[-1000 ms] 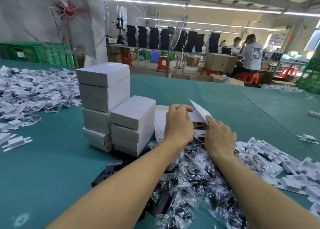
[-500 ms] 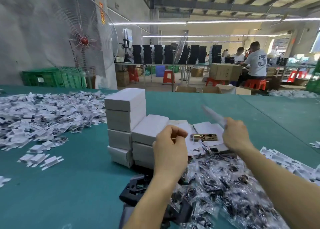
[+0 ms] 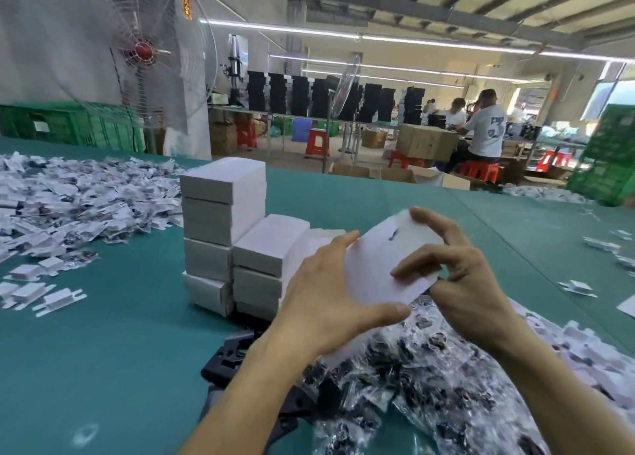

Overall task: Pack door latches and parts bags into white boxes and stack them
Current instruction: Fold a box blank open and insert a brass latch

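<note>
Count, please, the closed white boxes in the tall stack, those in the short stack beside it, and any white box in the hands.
Tall stack: 4 closed white boxes
Short stack: 3 closed white boxes
White box held between the left hand and the right hand: 1
Total: 8

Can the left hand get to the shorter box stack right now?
Probably yes: the shorter stack sits just left of the left hand, nothing between them, but that hand presses the held white box.
</note>
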A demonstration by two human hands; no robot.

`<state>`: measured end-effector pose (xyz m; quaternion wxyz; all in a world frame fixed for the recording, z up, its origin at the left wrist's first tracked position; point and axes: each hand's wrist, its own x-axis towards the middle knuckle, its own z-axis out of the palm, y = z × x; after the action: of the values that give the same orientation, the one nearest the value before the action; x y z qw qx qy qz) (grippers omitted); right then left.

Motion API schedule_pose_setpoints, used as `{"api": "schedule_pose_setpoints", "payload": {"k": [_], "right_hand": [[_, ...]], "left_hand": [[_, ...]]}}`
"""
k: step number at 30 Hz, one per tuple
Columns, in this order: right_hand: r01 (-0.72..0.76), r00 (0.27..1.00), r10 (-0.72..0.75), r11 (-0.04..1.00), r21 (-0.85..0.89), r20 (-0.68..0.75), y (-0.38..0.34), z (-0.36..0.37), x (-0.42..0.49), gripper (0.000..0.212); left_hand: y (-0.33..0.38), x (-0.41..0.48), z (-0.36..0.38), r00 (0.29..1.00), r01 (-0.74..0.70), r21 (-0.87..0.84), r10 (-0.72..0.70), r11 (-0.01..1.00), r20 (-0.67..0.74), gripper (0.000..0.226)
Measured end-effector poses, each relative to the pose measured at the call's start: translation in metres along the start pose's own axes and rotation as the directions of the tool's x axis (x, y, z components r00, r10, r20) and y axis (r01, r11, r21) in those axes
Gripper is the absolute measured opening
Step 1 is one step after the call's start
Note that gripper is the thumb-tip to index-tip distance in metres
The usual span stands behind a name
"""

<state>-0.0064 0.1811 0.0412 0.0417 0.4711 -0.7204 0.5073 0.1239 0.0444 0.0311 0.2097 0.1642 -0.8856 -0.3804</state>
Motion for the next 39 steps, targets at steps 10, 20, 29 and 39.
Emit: {"api": "schedule_pose_setpoints", "payload": {"k": [10, 20, 29, 39], "right_hand": [[-0.064, 0.976, 0.118, 0.959, 0.276, -0.182, -0.027, -0.009, -0.033, 0.059], [0.041, 0.968, 0.003, 0.984, 0.174, -0.249, -0.036, -0.003, -0.052, 0.024], [0.042, 0.964, -0.012, 0.993, 0.106, -0.267, -0.028, 0.001, -0.052, 0.026], [-0.024, 0.997, 0.019, 0.998, -0.061, -0.071, -0.023, 0.001, -0.055, 0.029]], "left_hand": [[-0.001, -0.006, 0.010, 0.990, -0.135, 0.072, 0.131, 0.988, 0.061, 0.136], [0.001, -0.007, 0.021, 0.963, -0.247, 0.013, 0.247, 0.969, -0.106, 0.093], [0.003, -0.011, 0.026, 0.937, -0.300, -0.021, 0.291, 0.954, -0.191, 0.087], [0.006, -0.013, 0.031, 0.944, -0.256, 0.010, 0.252, 0.967, -0.214, 0.065]]}}
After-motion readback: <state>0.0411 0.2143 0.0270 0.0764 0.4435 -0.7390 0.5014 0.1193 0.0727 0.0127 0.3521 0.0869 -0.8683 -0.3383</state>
